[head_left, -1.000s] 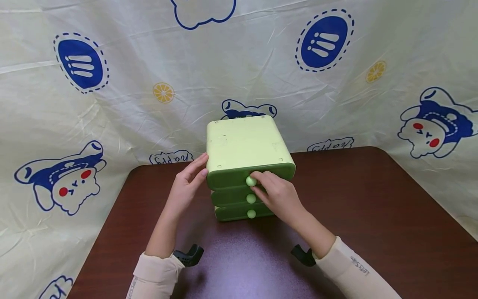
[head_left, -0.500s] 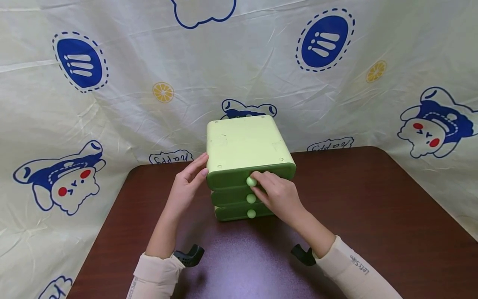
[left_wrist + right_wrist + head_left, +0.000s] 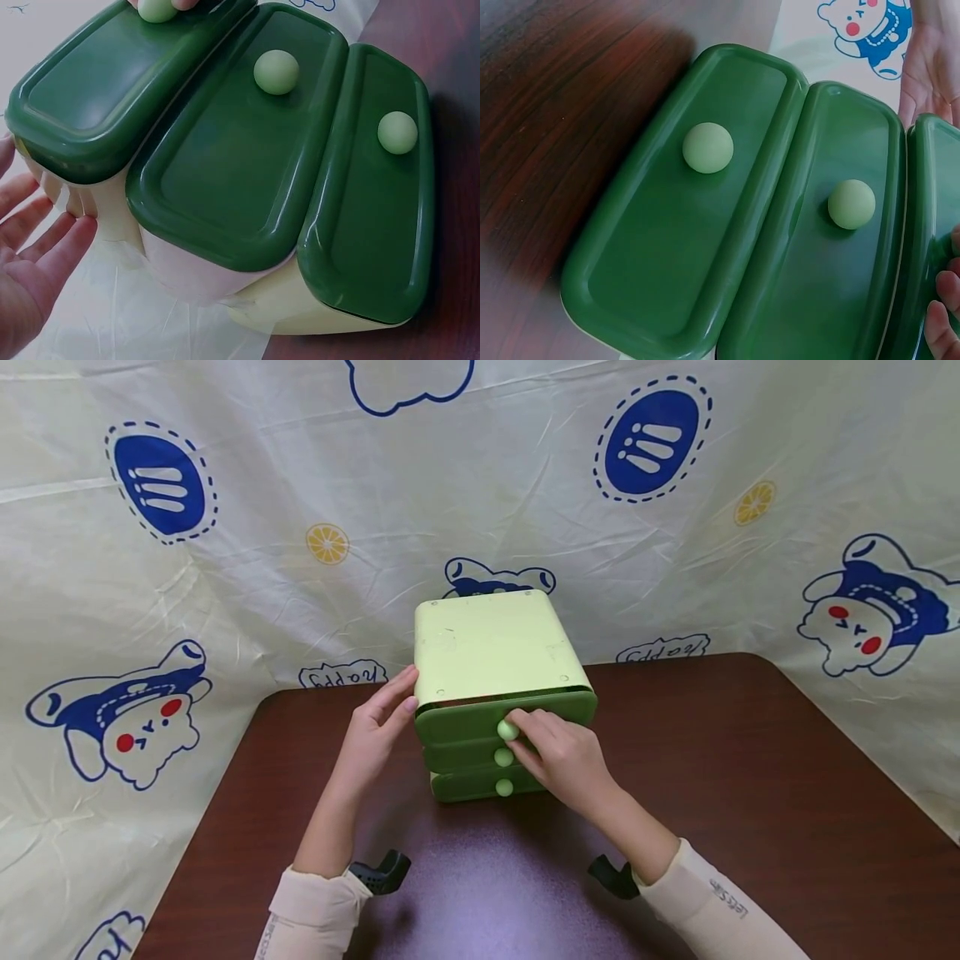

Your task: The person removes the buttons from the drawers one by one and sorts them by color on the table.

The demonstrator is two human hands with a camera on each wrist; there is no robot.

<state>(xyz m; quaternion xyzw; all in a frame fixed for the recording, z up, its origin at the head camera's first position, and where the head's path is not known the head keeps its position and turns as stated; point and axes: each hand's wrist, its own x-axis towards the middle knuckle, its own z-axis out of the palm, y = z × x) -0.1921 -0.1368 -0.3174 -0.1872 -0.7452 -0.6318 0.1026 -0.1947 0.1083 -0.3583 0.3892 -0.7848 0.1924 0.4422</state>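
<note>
A small chest of drawers (image 3: pixel 491 643) with a pale yellow-green body stands on the table, three green drawer fronts facing me. My right hand (image 3: pixel 572 764) pinches the round light green knob (image 3: pixel 507 730) of the top drawer (image 3: pixel 457 724). That drawer sits slightly out, with a thin dark gap under the top panel's front edge. Fingers of my left hand (image 3: pixel 372 731) lie fairly straight against the chest's left side. The left wrist view shows this hand (image 3: pixel 37 262) beside the top drawer, and the middle knob (image 3: pixel 276 72) and bottom knob (image 3: pixel 397 133) untouched.
The dark reddish-brown table (image 3: pixel 712 777) extends around the chest. Close behind it hangs a pale printed sheet (image 3: pixel 510 485). A black wrist device (image 3: pixel 382 872) shows at the left cuff, another black device (image 3: pixel 613 877) at the right.
The top drawer has slid a little toward me, with my right hand on its knob moving slightly down in view. My left hand stays on the chest's side.
</note>
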